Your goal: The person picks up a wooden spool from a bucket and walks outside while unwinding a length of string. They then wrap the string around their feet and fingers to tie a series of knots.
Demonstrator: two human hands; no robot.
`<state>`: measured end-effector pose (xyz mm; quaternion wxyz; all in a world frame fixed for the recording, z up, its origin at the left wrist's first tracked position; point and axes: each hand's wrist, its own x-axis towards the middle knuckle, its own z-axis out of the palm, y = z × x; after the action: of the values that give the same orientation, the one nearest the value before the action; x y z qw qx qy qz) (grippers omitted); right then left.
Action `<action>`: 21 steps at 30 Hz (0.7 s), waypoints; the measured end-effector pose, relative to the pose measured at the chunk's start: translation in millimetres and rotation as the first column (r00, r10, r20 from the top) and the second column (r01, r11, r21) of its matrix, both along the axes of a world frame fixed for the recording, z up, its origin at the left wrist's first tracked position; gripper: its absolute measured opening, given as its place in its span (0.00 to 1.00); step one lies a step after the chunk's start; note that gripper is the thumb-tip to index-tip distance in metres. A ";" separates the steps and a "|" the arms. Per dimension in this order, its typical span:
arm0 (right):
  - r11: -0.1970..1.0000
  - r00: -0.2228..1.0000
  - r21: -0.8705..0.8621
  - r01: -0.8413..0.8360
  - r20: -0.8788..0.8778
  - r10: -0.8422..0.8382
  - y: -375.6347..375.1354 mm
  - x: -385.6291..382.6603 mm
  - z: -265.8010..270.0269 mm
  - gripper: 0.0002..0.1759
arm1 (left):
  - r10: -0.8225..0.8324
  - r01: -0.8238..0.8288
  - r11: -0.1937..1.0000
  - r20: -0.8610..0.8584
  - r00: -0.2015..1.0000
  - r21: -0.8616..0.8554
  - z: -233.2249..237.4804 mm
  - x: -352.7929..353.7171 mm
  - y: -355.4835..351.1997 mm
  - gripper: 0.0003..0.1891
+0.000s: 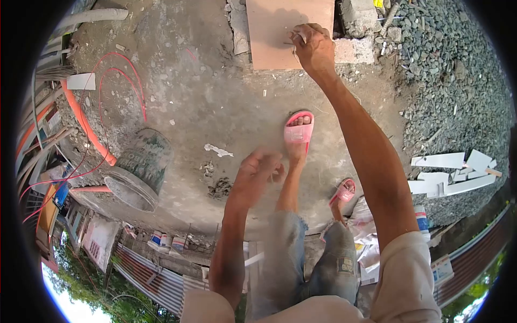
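My right hand (315, 49) is over a flat reddish-tan tile (266, 37) at the top of the view, its shadow falling on the tile. Its fingers are bent together round something small and pale, with thin ends sticking out; what it is I cannot make out. My left hand (257, 175) hovers lower down, above the rough concrete ground (215, 97) and beside my pink slipper (299, 126). Motion blurs it, but the fingers look curled in. Whatever lies between them, if anything, is hidden.
Broken concrete blocks (355, 51) border the tile. Gravel (452, 70) is heaped at right, with white offcuts (452, 167) on it. A dirty bucket (141, 167) lies on its side at left, near an orange pipe (86, 121) and loose red wire (141, 89).
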<state>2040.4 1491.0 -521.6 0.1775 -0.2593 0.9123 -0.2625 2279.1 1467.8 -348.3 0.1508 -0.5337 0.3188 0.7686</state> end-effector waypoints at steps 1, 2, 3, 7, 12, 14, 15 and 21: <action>0.995 0.998 0.083 -0.053 -0.021 0.055 -10.3 2.4 -8.8 0.15 | 0.016 -0.016 0.999 -0.009 1.000 -0.028 -16.4 -6.3 -11.0 0.07; 0.992 0.996 0.098 -0.075 -0.037 0.079 -14.1 6.1 -15.8 0.15 | 0.033 -0.034 0.998 -0.014 0.999 -0.051 -33.6 -11.6 -20.7 0.07; 0.988 0.994 0.118 -0.097 -0.047 0.103 -11.0 11.2 -23.1 0.15 | -0.143 0.143 0.961 0.017 0.990 -0.235 -57.8 -14.2 -30.2 0.07; 0.981 0.985 0.088 -0.172 0.029 0.170 12.4 18.6 -36.4 0.11 | -0.402 0.402 0.606 0.172 0.900 -0.686 -100.3 -54.5 -54.1 0.12; 0.948 0.865 -0.235 -0.217 0.403 0.298 33.0 14.5 22.4 0.06 | -0.571 0.236 0.243 0.058 0.819 -0.941 -108.2 -104.9 -55.3 0.13; 0.959 0.645 -0.277 0.054 0.743 0.178 56.4 20.8 56.2 0.05 | -0.688 0.329 0.209 0.101 0.719 -0.921 -90.6 -111.3 -43.3 0.12; 0.970 0.510 -0.208 0.127 0.852 0.116 74.8 21.9 69.0 0.08 | -0.698 0.377 0.273 0.087 0.711 -0.885 -79.0 -111.6 -35.8 0.09; 0.967 -0.154 -0.075 0.243 0.981 0.115 169.2 36.5 145.2 0.08 | -0.840 0.446 0.298 -0.010 0.542 -0.844 2.3 -82.6 22.0 0.07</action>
<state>2076.8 1660.2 -376.4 0.7611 0.0579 0.4310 -0.4812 2196.5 1489.8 -346.0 0.1378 -0.1620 0.8270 0.5204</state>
